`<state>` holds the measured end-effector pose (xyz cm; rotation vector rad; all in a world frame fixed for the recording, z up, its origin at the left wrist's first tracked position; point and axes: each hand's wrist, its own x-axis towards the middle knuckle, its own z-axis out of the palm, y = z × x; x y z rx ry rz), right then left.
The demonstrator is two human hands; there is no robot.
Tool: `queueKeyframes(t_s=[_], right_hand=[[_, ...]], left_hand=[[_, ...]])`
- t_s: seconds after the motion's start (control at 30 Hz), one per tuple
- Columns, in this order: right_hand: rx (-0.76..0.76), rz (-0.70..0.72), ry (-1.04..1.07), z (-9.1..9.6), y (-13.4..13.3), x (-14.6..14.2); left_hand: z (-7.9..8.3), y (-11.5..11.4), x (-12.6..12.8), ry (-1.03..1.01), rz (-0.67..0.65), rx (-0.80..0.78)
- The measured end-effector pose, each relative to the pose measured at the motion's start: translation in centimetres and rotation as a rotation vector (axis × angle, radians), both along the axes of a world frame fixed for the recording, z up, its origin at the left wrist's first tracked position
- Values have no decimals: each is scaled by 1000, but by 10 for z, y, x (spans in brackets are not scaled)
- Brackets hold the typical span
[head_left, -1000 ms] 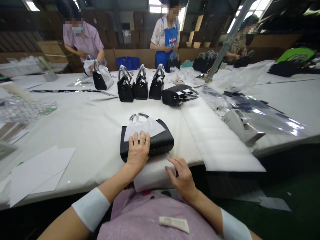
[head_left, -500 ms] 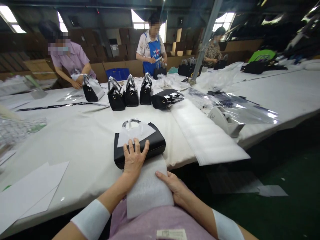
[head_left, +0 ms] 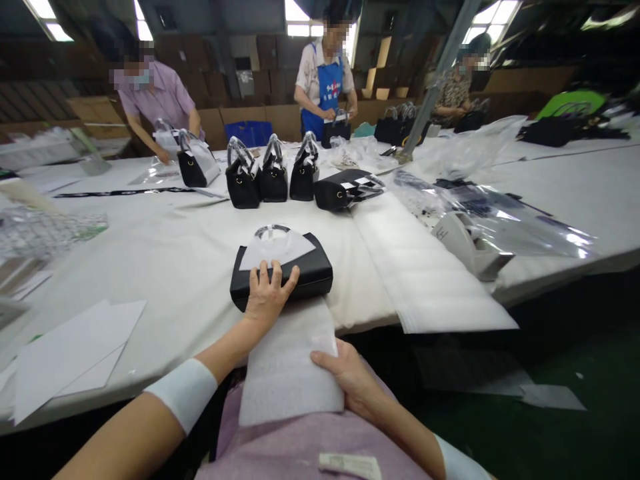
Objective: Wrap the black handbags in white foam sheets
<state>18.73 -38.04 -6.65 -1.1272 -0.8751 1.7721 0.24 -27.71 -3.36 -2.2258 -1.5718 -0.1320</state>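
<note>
A black handbag [head_left: 306,273] lies flat near the table's front edge, with white paper [head_left: 276,247] over its top and a wrapped handle. My left hand [head_left: 267,295] rests flat on the bag's near side, fingers spread. A white foam sheet [head_left: 290,363] hangs from under the bag down over my lap. My right hand [head_left: 345,375] grips that sheet's right edge, thumb on top.
Three upright black handbags [head_left: 273,177] and one lying on its side [head_left: 345,190] stand mid-table. A stack of foam sheets [head_left: 425,273] lies to the right, beside a tape dispenser [head_left: 470,243] and plastic film. White paper sheets [head_left: 70,353] lie left. Three people work across the table.
The foam sheet has been drawn further down over my lap. My right hand slid lower along its right edge and now pinches it. My left hand stayed on the bag.
</note>
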Motion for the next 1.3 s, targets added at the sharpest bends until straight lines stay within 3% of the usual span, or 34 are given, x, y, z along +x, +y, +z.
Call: queueKeyframes(t_s=[0.13,0.23,0.4,0.57,0.67,0.77,0.9,1.03,1.3], right_hand=[[154,-82,-103,19,15,6],[261,-144,-169,39,25,15],[249,-33,-269,68,38,25],[382,113,-134,76,42,29],[488,140,-242,77,46,27],[603,-3,-606,83,57,21],[918,-146,-978,93,84,10],[1149,-130,-938,92,110,3],[1312,-25,-913,87,147,-3]], left_hand=[[2,-7,1,-4,-10,17],[14,-8,-2,1,-47,-5],[46,6,-7,-88,-95,-108],[64,34,-11,-162,-134,-196],[61,44,-14,-168,-158,-209],[54,49,-17,-200,-176,-203],[41,55,-20,-276,-192,-208],[32,58,-20,-350,-212,-215],[22,53,-14,-393,-213,-326]])
